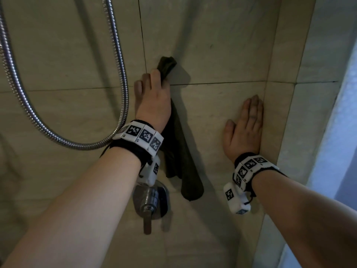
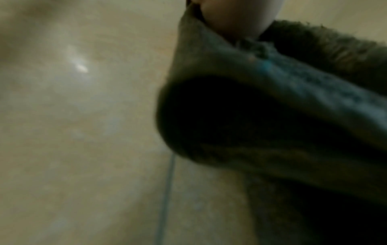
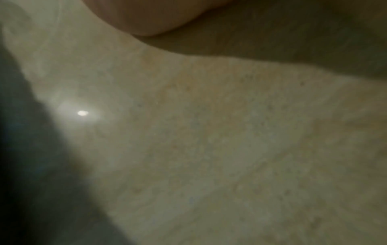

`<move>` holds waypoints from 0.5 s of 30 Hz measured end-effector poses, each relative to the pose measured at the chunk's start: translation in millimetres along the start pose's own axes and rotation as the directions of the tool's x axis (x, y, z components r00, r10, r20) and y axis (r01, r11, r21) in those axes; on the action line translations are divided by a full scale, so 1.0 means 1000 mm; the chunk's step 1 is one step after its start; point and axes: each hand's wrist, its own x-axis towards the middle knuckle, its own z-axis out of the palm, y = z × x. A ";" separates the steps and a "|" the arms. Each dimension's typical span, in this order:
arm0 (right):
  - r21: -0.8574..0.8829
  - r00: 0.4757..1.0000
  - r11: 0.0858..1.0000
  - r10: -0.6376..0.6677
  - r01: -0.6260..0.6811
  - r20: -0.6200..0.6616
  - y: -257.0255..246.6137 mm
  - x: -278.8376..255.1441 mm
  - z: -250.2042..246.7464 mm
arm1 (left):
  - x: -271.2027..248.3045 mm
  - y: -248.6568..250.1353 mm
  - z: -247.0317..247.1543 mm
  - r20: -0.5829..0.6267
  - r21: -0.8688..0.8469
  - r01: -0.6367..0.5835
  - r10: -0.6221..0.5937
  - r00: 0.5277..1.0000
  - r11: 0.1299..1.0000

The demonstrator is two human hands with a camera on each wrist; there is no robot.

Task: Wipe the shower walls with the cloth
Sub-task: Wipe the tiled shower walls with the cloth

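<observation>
A dark green cloth (image 1: 179, 151) hangs against the beige tiled shower wall (image 1: 212, 45). My left hand (image 1: 148, 80) grips its upper part and holds it to the wall; the cloth's top end sticks out past the fingers and its long tail drops below the wrist. The left wrist view shows the cloth (image 2: 272, 116) bunched under the palm, blurred. My right hand (image 1: 249, 117) lies flat on the wall near the corner, fingers straight, holding nothing. In the right wrist view only the blurred wall (image 3: 209, 149) and the edge of the hand (image 3: 146, 16) show.
A metal shower hose (image 1: 123, 74) loops down left of my left hand. A chrome mixer valve with a lever (image 1: 148, 206) sits below the left wrist. The side wall (image 1: 289, 113) meets the main wall just right of my right hand, with a pale bluish panel (image 1: 343, 132) beyond.
</observation>
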 end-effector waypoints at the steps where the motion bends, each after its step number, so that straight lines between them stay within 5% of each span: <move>1: 0.010 1.000 1.000 0.021 -0.021 0.002 -0.002 0.000 -0.002 | 0.001 0.001 -0.001 0.009 0.002 0.011 -0.011 1.000 1.000; 7: 0.123 0.991 0.984 0.133 -0.131 -0.003 -0.027 0.022 -0.026 | 0.001 0.003 -0.007 0.068 0.020 0.052 -0.054 0.996 0.998; 15: 0.004 0.982 0.982 0.191 -0.191 0.015 -0.041 0.050 -0.020 | 0.005 0.002 -0.012 0.151 0.000 0.000 0.000 0.989 1.000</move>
